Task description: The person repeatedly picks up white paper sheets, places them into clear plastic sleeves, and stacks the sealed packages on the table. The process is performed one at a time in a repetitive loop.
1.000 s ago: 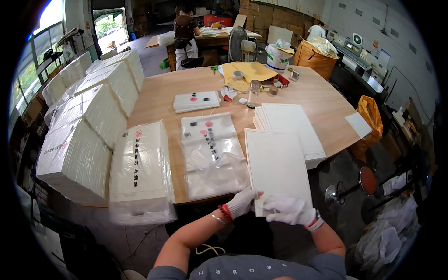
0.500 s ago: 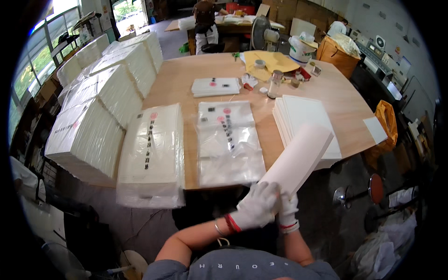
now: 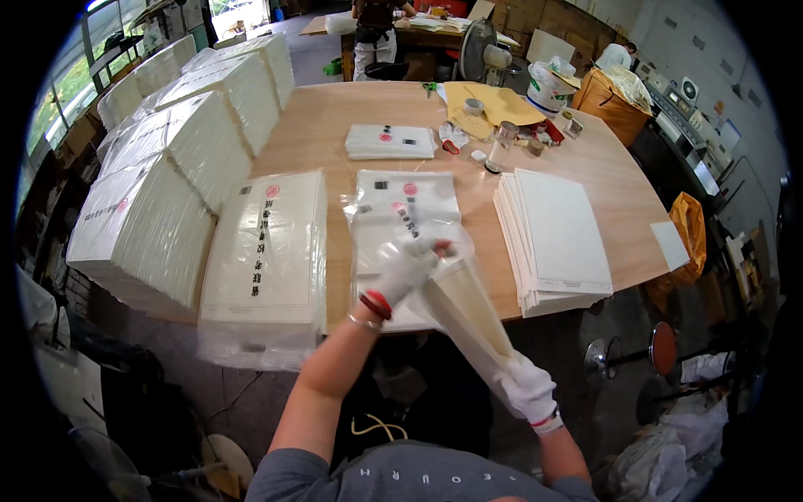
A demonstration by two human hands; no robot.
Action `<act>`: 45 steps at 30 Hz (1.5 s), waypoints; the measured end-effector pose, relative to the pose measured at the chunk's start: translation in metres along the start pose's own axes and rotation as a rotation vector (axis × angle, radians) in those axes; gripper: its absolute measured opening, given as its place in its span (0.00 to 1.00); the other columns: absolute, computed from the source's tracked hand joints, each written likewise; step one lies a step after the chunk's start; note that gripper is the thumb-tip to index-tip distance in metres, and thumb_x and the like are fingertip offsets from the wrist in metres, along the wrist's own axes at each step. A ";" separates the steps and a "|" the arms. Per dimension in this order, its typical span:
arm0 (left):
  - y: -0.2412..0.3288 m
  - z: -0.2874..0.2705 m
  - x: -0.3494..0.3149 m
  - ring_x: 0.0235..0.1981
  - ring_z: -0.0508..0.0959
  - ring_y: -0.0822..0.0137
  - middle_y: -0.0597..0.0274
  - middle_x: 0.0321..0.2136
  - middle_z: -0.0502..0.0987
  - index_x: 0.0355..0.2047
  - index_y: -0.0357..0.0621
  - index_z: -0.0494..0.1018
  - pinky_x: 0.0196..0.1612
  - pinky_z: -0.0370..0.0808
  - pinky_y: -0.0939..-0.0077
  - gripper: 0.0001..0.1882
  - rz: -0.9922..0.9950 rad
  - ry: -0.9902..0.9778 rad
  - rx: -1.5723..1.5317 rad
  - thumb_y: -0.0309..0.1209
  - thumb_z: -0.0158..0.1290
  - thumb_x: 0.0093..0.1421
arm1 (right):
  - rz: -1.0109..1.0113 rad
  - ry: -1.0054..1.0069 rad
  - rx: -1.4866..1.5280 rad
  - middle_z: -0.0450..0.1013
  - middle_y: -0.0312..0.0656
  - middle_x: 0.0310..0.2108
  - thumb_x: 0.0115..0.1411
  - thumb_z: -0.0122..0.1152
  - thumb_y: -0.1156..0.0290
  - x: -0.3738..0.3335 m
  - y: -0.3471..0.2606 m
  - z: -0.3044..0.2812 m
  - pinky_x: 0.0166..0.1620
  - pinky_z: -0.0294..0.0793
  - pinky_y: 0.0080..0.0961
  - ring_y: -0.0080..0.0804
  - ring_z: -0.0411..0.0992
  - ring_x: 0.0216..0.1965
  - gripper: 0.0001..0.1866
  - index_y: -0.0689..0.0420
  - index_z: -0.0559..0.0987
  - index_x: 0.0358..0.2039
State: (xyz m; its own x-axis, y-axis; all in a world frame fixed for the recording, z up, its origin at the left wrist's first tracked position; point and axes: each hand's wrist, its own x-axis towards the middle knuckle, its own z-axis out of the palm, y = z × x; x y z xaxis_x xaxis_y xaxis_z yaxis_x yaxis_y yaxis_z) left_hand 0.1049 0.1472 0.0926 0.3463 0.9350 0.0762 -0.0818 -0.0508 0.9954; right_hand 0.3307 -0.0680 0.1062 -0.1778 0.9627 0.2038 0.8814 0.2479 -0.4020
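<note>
My left hand [image 3: 410, 269], in a white glove with bare fingertips, is over the stack of clear printed plastic bags [image 3: 381, 209] at the table's front edge. Its fingers, a little blurred, are closed on the raised film of the top bag. My gloved right hand [image 3: 527, 387] grips the near end of a curled bundle of white paper [image 3: 470, 322], held in front of the table. The bundle's far end is beside my left hand, against the lifted film; whether it is inside the bag I cannot tell. Right of it lies a stack of white paper [image 3: 560, 234].
Filled bags of paper [image 3: 284, 234] lie front left, beside tall wrapped paper stacks [image 3: 150, 201]. Farther back are a folded bag pile [image 3: 391, 142], a glass jar [image 3: 502, 146], tape rolls and yellow paper [image 3: 493, 105]. A round stool [image 3: 662, 349] stands right. Another person works behind.
The paper bundle has swung from upper right down toward the bags and is now curled. My left hand has left it and moved left to the top bag; my right hand has moved lower.
</note>
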 end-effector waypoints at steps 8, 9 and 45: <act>-0.086 0.080 -0.060 0.31 0.75 0.55 0.55 0.29 0.73 0.46 0.47 0.69 0.34 0.72 0.63 0.19 0.224 -0.129 0.574 0.31 0.51 0.51 | 0.290 -0.336 0.125 0.68 0.53 0.44 0.43 0.64 0.43 0.068 0.029 0.060 0.42 0.71 0.36 0.46 0.71 0.42 0.36 0.54 0.68 0.47; -0.056 0.062 -0.064 0.31 0.75 0.54 0.55 0.29 0.73 0.46 0.46 0.68 0.33 0.73 0.63 0.20 0.347 -0.033 0.709 0.29 0.52 0.50 | 0.512 -0.238 0.114 0.63 0.54 0.49 0.42 0.67 0.44 0.073 0.039 0.080 0.48 0.67 0.34 0.46 0.66 0.48 0.40 0.57 0.66 0.48; -0.030 -0.009 -0.353 0.40 0.74 0.57 0.47 0.43 0.69 0.41 0.34 0.70 0.42 0.70 0.70 0.12 -0.230 -0.247 0.442 0.25 0.48 0.57 | 0.125 -0.521 0.441 0.74 0.52 0.33 0.58 0.41 0.68 -0.124 -0.050 0.037 0.24 0.71 0.43 0.47 0.72 0.22 0.22 0.59 0.63 0.54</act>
State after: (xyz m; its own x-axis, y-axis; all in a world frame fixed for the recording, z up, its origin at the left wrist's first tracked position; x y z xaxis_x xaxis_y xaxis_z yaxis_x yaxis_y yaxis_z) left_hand -0.0230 -0.1786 0.0350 0.5218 0.8322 -0.1878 0.4034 -0.0467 0.9138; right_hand 0.2928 -0.1953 0.0679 -0.3708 0.8861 -0.2781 0.6684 0.0468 -0.7423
